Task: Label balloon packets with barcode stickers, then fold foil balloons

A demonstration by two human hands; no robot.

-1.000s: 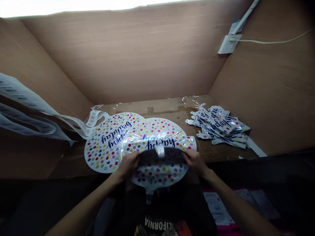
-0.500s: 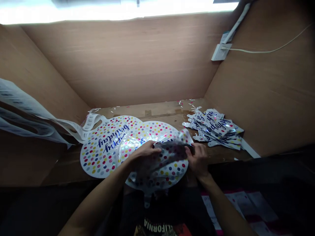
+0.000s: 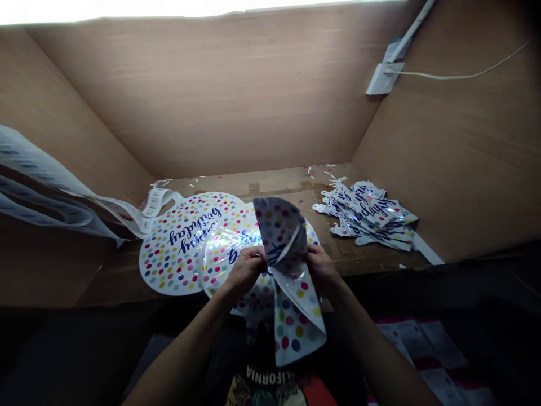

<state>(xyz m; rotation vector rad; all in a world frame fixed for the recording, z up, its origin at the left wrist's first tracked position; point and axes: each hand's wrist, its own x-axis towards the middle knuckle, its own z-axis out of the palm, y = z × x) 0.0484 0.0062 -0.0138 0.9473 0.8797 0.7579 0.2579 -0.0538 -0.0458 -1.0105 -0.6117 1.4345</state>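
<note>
Between my hands is a flat, polka-dotted foil balloon point(image 3: 291, 304), raised and partly folded, its upper part curling over and its lower part hanging toward my lap. My left hand point(image 3: 246, 269) pinches its left edge near the middle. On the opposite edge, my right hand point(image 3: 322, 266) grips it, with some fingers hidden behind the foil. Below and to the left, more flat dotted balloons point(image 3: 169, 270) lie overlapping on the table, one lettered "happy birthday" in blue. To the right rests a pile of folded balloons point(image 3: 372, 217) with the same dots and lettering.
Strips of printed labels point(image 3: 63, 175) hang at the left and reach the table. Wooden panels point(image 3: 220, 101) enclose the back and sides. A white power socket point(image 3: 384, 79) with a cable is fixed near the right corner. Paper scraps point(image 3: 313, 171) lie along the table's back edge.
The blurred, dark foil between my hands now stands up, folded inward at its middle, its dotted side showing. My right hand has shifted slightly left, and the camera has tilted down a little.
</note>
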